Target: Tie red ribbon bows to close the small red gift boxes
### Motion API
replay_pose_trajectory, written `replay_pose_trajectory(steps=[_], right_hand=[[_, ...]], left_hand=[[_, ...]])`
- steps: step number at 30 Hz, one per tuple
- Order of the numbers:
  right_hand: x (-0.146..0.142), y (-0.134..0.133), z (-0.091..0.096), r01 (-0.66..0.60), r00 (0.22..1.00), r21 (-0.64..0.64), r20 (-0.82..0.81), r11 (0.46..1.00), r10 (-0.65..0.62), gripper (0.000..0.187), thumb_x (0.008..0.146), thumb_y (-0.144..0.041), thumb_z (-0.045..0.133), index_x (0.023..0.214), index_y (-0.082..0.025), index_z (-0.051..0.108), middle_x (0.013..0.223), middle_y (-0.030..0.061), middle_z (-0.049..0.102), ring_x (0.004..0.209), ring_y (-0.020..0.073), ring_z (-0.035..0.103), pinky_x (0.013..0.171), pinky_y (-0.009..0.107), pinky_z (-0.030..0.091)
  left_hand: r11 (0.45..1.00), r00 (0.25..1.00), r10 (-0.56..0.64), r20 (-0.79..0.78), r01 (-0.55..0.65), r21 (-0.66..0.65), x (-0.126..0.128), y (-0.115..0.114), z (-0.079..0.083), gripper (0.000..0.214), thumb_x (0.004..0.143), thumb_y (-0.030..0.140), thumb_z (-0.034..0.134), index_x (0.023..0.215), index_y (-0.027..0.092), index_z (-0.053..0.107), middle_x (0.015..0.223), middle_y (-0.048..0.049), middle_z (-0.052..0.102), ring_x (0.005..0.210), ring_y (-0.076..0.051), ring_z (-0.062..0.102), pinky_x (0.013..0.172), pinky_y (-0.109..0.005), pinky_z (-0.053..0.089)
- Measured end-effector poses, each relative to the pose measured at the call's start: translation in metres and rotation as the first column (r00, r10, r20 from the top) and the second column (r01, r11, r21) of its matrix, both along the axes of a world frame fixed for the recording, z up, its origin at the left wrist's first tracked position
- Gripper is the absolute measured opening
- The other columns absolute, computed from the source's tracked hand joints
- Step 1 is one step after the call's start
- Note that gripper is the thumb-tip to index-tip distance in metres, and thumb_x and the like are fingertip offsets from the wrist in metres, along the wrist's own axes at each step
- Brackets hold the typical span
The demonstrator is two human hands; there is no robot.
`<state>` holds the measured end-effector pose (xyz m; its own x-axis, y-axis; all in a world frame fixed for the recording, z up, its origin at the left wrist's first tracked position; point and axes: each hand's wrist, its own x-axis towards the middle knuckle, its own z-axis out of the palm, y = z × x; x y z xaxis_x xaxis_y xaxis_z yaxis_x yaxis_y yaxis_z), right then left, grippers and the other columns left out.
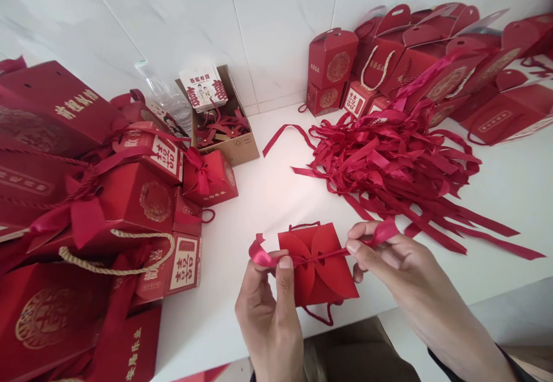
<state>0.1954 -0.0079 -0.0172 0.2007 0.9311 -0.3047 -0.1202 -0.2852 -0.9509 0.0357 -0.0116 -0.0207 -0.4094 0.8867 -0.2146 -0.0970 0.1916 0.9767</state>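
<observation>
A small red gift box (pixel 322 287) with petal-shaped flaps folded over its top stands near the front edge of the white table. A dark red ribbon (pixel 328 255) runs through the holes in the flaps and is drawn across the top. My left hand (pixel 272 290) pinches one end of it between thumb and fingers at the box's left. At the right, my right hand (pixel 384 255) grips the other end, its tail sticking up past the fingers. Cord handles (pixel 322 316) show at the box's front and back.
Stacked red gift boxes (pixel 129 197) fill the left side. A cardboard box (pixel 242 148) with printed cards (pixel 203 88) stands by the tiled wall. A heap of loose ribbons (pixel 389 157) lies on the right, with more red boxes (pixel 332 65) behind it on the white table (pixel 259 197).
</observation>
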Motion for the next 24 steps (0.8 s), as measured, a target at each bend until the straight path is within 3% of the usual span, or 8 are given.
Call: replay_pose_trajectory(steps=[5,11,16,21,24], right_hand=[[0.001,0.003,0.0,0.012,0.999,-0.065,0.038,0.998,-0.009,0.036,0.085,-0.061,0.079,0.097,-0.027,0.072,0.076,-0.0012,0.067,0.062,0.0163,0.062,0.06,0.029,0.058],[0.011,0.003,0.002,-0.053,0.96,-0.177,0.263,0.983,0.099,0.05,0.087,-0.071,0.069,0.112,-0.029,0.075,0.081,0.0001,0.068,0.07,0.0209,0.067,0.071,0.037,0.056],[0.015,0.004,0.004,-0.111,0.984,-0.129,0.123,0.985,0.127,0.041,0.089,-0.067,0.07,0.096,-0.026,0.075,0.06,-0.0046,0.056,0.054,0.0154,0.056,0.058,0.032,0.051],[0.02,0.006,0.009,-0.117,0.987,-0.027,0.105,0.993,0.119,0.036,0.085,-0.061,0.078,0.094,-0.027,0.079,0.076,0.0012,0.069,0.069,0.0193,0.066,0.068,0.034,0.057],[0.021,0.007,0.01,-0.166,0.977,-0.024,0.13,0.986,0.168,0.033,0.086,-0.061,0.077,0.094,-0.029,0.079,0.082,0.0016,0.07,0.076,0.0202,0.065,0.072,0.034,0.056]], left_hand=[[1.0,0.999,0.027,0.041,-0.027,0.011,-0.004,0.0,-0.004,0.026,0.088,0.046,0.079,0.094,0.021,0.076,0.093,-0.0051,0.078,0.085,-0.019,0.072,0.075,-0.026,0.06],[0.999,0.997,0.023,0.077,-0.026,0.034,-0.022,0.007,-0.009,0.032,0.083,0.053,0.083,0.094,0.024,0.08,0.089,-0.0022,0.075,0.081,-0.014,0.069,0.073,-0.019,0.057],[0.995,0.994,-0.1,0.054,0.1,0.0,-0.026,0.005,0.004,0.035,0.09,0.057,0.075,0.095,0.023,0.081,0.054,0.0046,0.048,0.056,-0.01,0.046,0.056,-0.019,0.042],[0.983,0.985,-0.167,0.035,0.163,0.081,-0.026,0.005,0.008,0.039,0.092,0.059,0.071,0.082,0.021,0.075,0.075,-0.0022,0.064,0.072,-0.015,0.056,0.066,-0.023,0.048],[0.978,0.98,-0.195,0.031,0.192,0.078,-0.023,0.006,0.01,0.034,0.091,0.055,0.073,0.086,0.022,0.072,0.087,-0.0041,0.068,0.082,-0.018,0.061,0.072,-0.025,0.052]])
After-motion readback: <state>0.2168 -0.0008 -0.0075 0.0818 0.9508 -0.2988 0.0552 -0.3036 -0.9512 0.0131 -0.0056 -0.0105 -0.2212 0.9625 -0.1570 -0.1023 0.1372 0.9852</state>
